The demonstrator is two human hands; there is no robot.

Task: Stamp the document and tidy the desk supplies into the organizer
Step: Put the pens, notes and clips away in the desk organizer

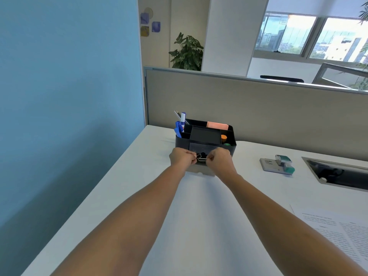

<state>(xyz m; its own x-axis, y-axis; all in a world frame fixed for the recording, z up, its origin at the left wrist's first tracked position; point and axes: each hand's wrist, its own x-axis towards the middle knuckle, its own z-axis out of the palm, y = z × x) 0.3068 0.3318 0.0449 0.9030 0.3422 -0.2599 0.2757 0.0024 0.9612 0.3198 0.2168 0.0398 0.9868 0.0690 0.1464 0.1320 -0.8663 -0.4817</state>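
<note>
A black desk organizer stands at the far side of the white desk, holding blue pens, pink notes and an orange-capped item. Both arms reach out to its front. My left hand and my right hand each pinch an end of a small black binder clip with wire handles, held just in front of the organizer's lower drawer. A printed document lies at the right near edge. A grey-and-green stamp with its pad sits to the right of the organizer.
A beige partition runs behind the desk and a blue wall is on the left. A recessed metal cable tray is set into the desk at the right. The desk's left edge slants toward me.
</note>
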